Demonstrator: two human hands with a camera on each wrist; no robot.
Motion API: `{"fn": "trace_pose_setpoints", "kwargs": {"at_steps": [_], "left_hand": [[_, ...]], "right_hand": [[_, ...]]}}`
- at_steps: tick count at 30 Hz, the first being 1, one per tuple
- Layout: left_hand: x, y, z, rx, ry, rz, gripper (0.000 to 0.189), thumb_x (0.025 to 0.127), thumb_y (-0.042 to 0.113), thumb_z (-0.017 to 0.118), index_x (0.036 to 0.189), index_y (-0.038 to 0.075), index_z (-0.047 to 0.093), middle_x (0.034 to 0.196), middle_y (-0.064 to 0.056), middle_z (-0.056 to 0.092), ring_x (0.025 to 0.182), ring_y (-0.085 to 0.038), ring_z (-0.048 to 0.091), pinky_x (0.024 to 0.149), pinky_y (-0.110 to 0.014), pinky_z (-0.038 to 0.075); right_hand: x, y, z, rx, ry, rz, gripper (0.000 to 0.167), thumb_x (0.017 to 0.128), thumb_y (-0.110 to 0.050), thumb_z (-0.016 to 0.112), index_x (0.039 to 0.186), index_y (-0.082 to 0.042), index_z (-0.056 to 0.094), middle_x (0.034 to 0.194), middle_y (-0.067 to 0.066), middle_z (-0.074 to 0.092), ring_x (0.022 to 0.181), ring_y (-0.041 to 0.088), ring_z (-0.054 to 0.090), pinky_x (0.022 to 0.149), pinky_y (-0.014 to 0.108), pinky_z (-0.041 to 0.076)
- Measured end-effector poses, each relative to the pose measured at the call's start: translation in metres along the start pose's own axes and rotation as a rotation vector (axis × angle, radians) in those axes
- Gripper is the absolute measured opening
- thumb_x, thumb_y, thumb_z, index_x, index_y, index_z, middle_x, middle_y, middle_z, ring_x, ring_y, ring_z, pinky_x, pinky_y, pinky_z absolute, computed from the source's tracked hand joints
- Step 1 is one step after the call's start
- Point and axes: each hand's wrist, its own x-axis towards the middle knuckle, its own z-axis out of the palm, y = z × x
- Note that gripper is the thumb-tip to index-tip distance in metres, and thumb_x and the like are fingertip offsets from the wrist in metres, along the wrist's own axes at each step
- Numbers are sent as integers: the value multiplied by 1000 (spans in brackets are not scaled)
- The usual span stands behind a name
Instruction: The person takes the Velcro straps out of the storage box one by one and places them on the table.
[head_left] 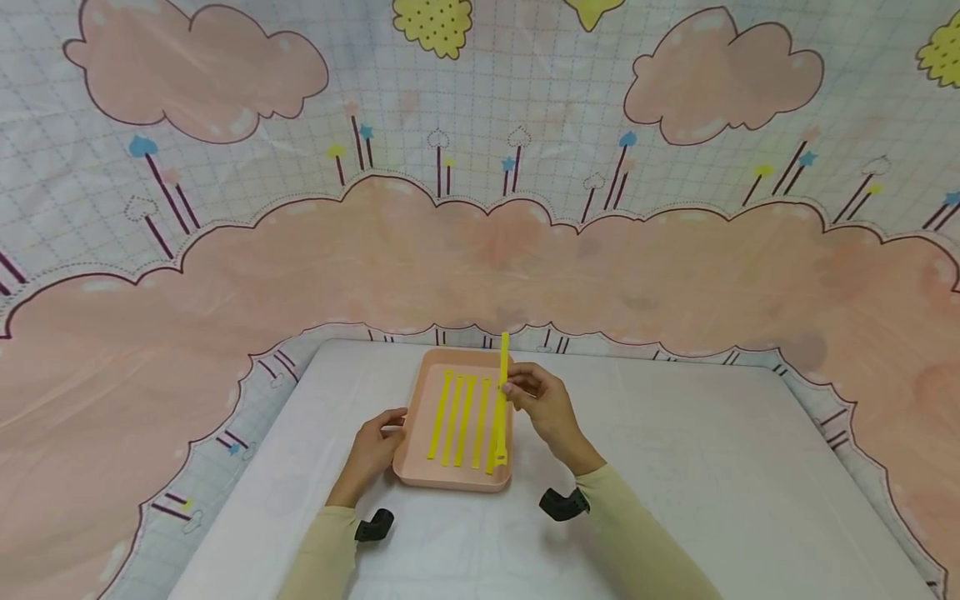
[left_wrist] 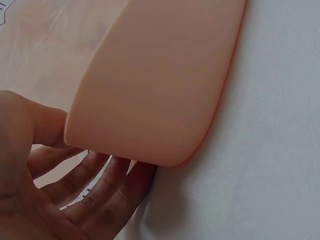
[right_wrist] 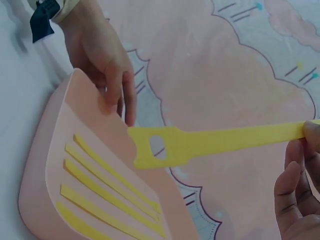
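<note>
My right hand (head_left: 547, 408) pinches a yellow hook-and-loop cable tie (right_wrist: 225, 145) between thumb and fingers, over the right side of a peach-coloured tray (head_left: 450, 485). The slotted head points away from those fingers in the right wrist view and hangs low in the head view. Several matching yellow ties (head_left: 465, 425) lie side by side in the tray, roughly parallel. At the tray's left side, my left hand (head_left: 375, 450) holds the wall, thumb at the rim and fingers against the outer face; in the left wrist view the tray wall (left_wrist: 150, 90) partly hides the fingertips.
The tray stands on a white-covered table (head_left: 675, 467), towards its far edge. Behind rises a backdrop (head_left: 495, 258) printed with clouds and stars. A black wrist mount (head_left: 564, 505) sits at the right sleeve and another mount (head_left: 375, 525) at the left sleeve.
</note>
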Motion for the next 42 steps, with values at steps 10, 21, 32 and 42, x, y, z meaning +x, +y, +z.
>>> {"fn": "trace_pose_setpoints", "kwargs": {"at_steps": [10,21,32,42], "left_hand": [[0,-1,0,-9,-5,-5,42,92,4,55,134,3,58,122,-20,63,106,-33,66,77,-31,53],[0,0,0,-15,-9,-13,43,93,4,55,135,3,57,123,-20,62,107,-33,65,77,-31,53],[1,2,0,-16,-12,-24,42,94,5,55,136,5,57,124,-21,63,109,-34,64,78,-31,53],[1,2,0,-6,-8,-26,43,93,5,55,136,5,57,124,-20,63,110,-33,64,81,-34,53]], "right_hand": [[-7,2,-21,74,26,18,26,91,-5,66,113,7,58,86,-1,64,75,8,61,66,21,49],[-9,20,-41,48,71,166,27,93,-8,65,117,4,60,87,-4,66,78,10,62,69,23,51],[-5,43,-50,-12,70,304,28,94,-9,64,119,3,60,91,1,68,81,13,62,73,28,52],[5,64,-50,-22,76,401,25,93,-8,64,115,3,62,88,0,68,79,12,62,74,31,51]]}}
